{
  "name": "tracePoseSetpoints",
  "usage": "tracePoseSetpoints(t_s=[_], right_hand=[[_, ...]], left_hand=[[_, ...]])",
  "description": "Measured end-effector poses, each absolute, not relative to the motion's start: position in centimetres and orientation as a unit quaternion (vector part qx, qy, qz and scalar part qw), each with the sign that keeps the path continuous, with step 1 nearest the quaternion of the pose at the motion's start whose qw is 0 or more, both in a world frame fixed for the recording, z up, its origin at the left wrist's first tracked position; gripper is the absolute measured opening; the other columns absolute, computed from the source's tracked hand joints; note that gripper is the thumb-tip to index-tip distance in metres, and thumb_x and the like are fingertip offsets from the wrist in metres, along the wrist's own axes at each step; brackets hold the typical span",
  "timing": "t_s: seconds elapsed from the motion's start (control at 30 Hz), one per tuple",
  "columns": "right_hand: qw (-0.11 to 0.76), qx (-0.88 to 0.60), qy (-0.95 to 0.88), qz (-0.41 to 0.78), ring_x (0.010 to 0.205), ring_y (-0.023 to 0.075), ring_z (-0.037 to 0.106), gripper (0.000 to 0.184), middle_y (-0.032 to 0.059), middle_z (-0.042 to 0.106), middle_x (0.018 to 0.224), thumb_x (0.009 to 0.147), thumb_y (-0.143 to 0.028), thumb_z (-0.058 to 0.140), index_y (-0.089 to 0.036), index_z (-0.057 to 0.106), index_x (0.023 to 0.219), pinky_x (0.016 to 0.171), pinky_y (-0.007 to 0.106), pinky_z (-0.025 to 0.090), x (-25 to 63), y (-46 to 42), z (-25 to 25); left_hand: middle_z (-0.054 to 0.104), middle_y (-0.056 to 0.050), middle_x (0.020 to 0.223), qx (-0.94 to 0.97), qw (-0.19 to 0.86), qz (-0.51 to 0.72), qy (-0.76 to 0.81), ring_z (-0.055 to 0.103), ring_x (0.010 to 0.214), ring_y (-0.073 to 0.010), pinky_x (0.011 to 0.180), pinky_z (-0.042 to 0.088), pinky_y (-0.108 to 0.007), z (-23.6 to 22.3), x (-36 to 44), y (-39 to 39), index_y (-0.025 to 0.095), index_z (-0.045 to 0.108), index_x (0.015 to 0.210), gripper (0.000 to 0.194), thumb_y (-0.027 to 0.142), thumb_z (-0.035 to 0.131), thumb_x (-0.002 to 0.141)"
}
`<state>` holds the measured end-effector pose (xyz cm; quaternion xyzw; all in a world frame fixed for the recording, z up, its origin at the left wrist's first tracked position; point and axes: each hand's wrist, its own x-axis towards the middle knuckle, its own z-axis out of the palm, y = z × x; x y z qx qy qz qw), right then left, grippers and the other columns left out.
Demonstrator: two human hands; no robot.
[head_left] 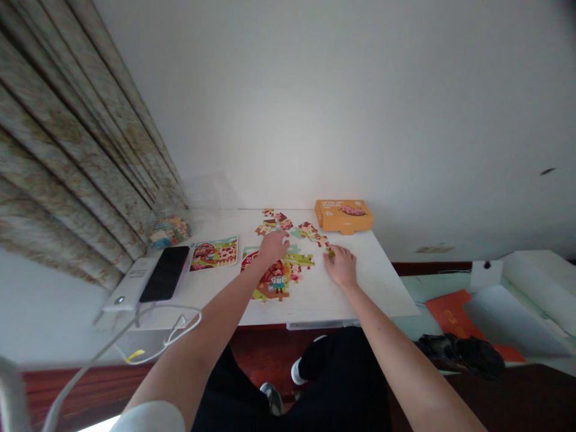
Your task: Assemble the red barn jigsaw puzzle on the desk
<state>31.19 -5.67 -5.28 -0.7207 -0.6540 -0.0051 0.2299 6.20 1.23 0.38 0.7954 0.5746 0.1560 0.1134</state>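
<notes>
A partly assembled jigsaw puzzle [281, 273] with a farm picture lies on the white table [373, 288]. My left hand [273, 246] rests on its upper part with fingers curled, touching pieces near the loose ones. My right hand [342, 264] lies just right of the puzzle, fingers closed on a small green puzzle piece [330, 253]. Several loose pieces [288, 225] are scattered behind the puzzle.
An orange puzzle box [344, 215] stands at the back right. A reference picture card [215, 252], a black phone [165, 273] on a white device, a clear bag [168, 228] and white cables [171, 327] lie left. Curtain hangs at left; shoes and papers on the floor right.
</notes>
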Motion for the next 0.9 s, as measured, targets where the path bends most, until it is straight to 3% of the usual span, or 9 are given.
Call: tracePoseSetpoints(t_s=[0.1, 0.27, 0.43, 0.6, 0.73, 0.9], right_hand=[[0.227, -0.724, -0.652, -0.004, 0.117, 0.0281, 0.058, 0.033, 0.0129, 0.070, 0.127, 0.100, -0.032, 0.051, -0.019, 0.065, 0.127, 0.099, 0.041, 0.036, 31.1, -5.7, -5.2], [0.228, -0.727, -0.648, -0.003, 0.118, 0.0288, 0.058, 0.033, 0.0135, 0.070, 0.126, 0.099, -0.034, 0.051, -0.020, 0.065, 0.126, 0.101, 0.043, 0.036, 30.8, -5.5, -5.1], [0.227, -0.730, -0.645, -0.004, 0.117, 0.0295, 0.058, 0.032, 0.0139, 0.070, 0.125, 0.099, -0.035, 0.052, -0.020, 0.066, 0.124, 0.101, 0.043, 0.036, 30.7, -5.5, -5.0], [0.217, -0.729, -0.649, -0.007, 0.119, 0.0294, 0.057, 0.034, 0.0140, 0.069, 0.127, 0.099, -0.034, 0.051, -0.020, 0.065, 0.128, 0.102, 0.043, 0.035, 30.6, -5.6, -4.7], [0.212, -0.731, -0.649, -0.002, 0.119, 0.0293, 0.057, 0.035, 0.0141, 0.069, 0.128, 0.100, -0.033, 0.051, -0.020, 0.064, 0.129, 0.102, 0.043, 0.035, 30.6, -5.6, -4.7], [0.231, -0.725, -0.648, -0.007, 0.118, 0.0299, 0.056, 0.035, 0.0138, 0.070, 0.126, 0.099, -0.033, 0.050, -0.020, 0.065, 0.128, 0.102, 0.044, 0.035, 30.6, -5.5, -5.0]], left_hand=[[0.062, -0.013, 0.142, 0.755, 0.090, 0.174, 0.626, 0.059, 0.129, -0.0283, 0.107, 0.044, -0.036, 0.7, 6.8, 5.6, 0.021, 0.064, 0.131, 0.038, 0.026, 0.060, 0.094], [0.058, -0.021, 0.143, 0.725, 0.117, 0.127, 0.667, 0.052, 0.135, -0.0365, 0.111, 0.039, -0.048, 0.3, 7.3, 10.4, 0.017, 0.061, 0.131, 0.043, 0.042, 0.058, 0.096], [0.057, -0.024, 0.145, 0.694, 0.144, 0.105, 0.698, 0.047, 0.139, -0.0413, 0.114, 0.032, -0.059, -0.7, 7.7, 12.9, 0.018, 0.061, 0.130, 0.045, 0.043, 0.062, 0.093], [0.066, -0.022, 0.132, 0.680, 0.174, 0.099, 0.706, 0.052, 0.131, -0.0451, 0.111, 0.032, -0.064, -0.5, 7.4, 15.5, 0.019, 0.066, 0.117, 0.048, 0.043, 0.081, 0.078], [0.070, -0.018, 0.126, 0.688, 0.195, 0.096, 0.693, 0.053, 0.130, -0.0423, 0.114, 0.027, -0.064, 0.2, 7.2, 17.2, 0.018, 0.069, 0.111, 0.051, 0.032, 0.091, 0.067], [0.075, -0.015, 0.108, 0.666, 0.234, 0.121, 0.698, 0.056, 0.127, -0.0448, 0.110, 0.034, -0.062, 0.4, 7.6, 18.6, 0.022, 0.073, 0.095, 0.053, 0.026, 0.098, 0.048]])
